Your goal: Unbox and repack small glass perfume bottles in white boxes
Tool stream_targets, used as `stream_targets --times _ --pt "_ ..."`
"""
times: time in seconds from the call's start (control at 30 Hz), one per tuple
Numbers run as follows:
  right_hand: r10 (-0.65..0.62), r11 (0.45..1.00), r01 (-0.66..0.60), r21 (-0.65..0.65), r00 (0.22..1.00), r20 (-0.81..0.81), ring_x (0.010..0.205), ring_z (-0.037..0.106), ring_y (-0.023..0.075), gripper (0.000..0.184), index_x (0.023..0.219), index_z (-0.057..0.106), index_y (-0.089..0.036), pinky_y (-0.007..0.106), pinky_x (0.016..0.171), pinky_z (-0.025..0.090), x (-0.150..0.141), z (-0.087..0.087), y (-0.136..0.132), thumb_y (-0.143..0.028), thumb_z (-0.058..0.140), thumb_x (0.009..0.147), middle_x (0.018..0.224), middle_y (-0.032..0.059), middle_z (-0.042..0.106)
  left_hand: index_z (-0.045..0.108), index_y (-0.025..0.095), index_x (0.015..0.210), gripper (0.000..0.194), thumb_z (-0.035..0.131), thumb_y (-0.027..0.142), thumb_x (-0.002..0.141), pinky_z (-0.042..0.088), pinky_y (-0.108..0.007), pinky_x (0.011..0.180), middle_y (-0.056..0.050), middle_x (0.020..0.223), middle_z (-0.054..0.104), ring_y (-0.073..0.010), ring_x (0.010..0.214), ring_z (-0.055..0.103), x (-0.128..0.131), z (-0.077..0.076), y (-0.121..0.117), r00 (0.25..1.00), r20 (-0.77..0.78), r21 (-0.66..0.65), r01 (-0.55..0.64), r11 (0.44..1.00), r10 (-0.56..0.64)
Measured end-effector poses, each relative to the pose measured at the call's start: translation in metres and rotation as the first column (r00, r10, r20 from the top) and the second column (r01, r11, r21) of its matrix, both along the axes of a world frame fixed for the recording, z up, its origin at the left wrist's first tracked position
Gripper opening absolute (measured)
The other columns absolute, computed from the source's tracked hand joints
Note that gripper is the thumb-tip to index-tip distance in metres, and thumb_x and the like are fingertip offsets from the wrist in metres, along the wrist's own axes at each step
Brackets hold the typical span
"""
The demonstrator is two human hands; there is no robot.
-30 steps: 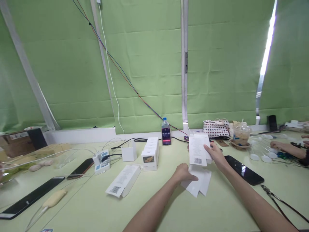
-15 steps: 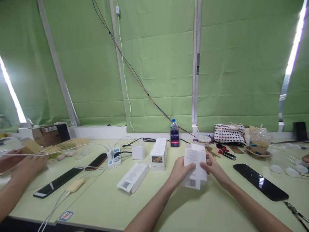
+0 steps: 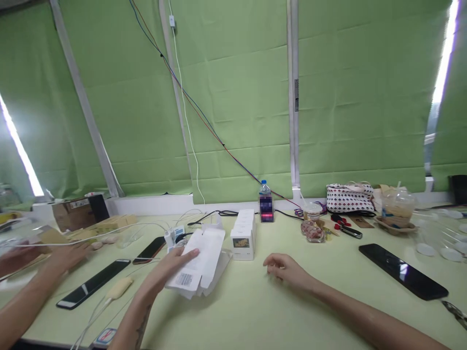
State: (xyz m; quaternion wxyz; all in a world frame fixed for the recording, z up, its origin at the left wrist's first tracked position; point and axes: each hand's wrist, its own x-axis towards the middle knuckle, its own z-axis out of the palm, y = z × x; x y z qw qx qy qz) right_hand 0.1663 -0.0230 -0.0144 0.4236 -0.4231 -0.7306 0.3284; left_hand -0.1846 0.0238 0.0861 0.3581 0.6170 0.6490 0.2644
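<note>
My left hand point(image 3: 171, 265) rests on a stack of flat white cartons point(image 3: 199, 265) with barcode labels, lying left of centre on the pale green table point(image 3: 262, 311); its fingers press on the top one. My right hand point(image 3: 286, 267) hovers just above the table to the right, fingers loosely curled and holding nothing. A row of small white boxes point(image 3: 243, 234) stands just behind the cartons.
Another person's hands point(image 3: 69, 253) work at the far left by a brown box point(image 3: 78, 213). Black phones point(image 3: 403, 271) point(image 3: 93, 290), a power strip point(image 3: 174, 236) with cables, a water bottle point(image 3: 266, 202), a patterned pouch point(image 3: 349, 198) and a lidded cup point(image 3: 397, 204) lie around.
Both hands held white cartons before me; now my left hand has carried them left and laid them on the carton lying there. My right hand has let go and is free.
</note>
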Motion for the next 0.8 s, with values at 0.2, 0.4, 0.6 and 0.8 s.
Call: stream_targets --times 0.2,0.4,0.6,0.8 --pt "-0.316 0.903 0.274 0.331 0.945 0.081 0.086 0.060 0.0209 0.026 0.110 0.056 -0.021 0.038 0.077 0.051 -0.024 0.018 0.043 -0.020 0.046 0.085 0.107 0.0086 0.059 0.042 0.010 0.132 0.072 0.049 0.053 0.075 0.039 -0.044 0.093 -0.022 0.133 0.049 -0.0360 0.119 0.049 0.028 -0.031 0.012 0.826 -0.558 0.230 0.069 0.971 0.073" --pt "-0.418 0.803 0.245 0.543 0.881 0.221 0.108 0.047 0.0311 0.030 0.107 0.059 -0.021 0.046 0.089 0.044 -0.053 0.036 0.068 -0.024 0.066 0.078 0.115 0.0123 0.050 0.026 0.027 0.144 0.096 0.055 0.067 0.061 0.035 -0.059 0.090 -0.020 0.148 0.026 -0.0455 0.128 0.034 0.067 -0.055 0.010 0.691 -0.722 0.107 0.170 0.980 -0.041" --pt "-0.482 0.773 0.192 0.604 0.798 0.363 0.100 0.051 0.0318 0.033 0.108 0.056 -0.019 0.046 0.084 0.045 -0.064 0.031 0.076 -0.021 0.068 0.077 0.108 0.0126 0.056 0.026 0.026 0.144 0.093 0.055 0.062 0.064 0.039 -0.056 0.088 -0.021 0.145 0.031 -0.0437 0.127 0.036 0.034 -0.064 0.033 0.671 -0.740 0.071 0.011 0.997 0.045" --pt "-0.462 0.809 0.154 0.567 0.764 0.451 0.087 0.059 0.0280 0.026 0.108 0.054 -0.018 0.036 0.069 0.046 -0.064 0.023 0.061 -0.019 0.059 0.082 0.102 0.0112 0.060 0.030 0.025 0.143 0.085 0.049 0.066 0.071 0.022 -0.063 0.101 -0.015 0.154 0.014 -0.0435 0.137 0.018 0.007 -0.068 0.029 0.624 -0.775 0.170 0.048 0.984 0.104"
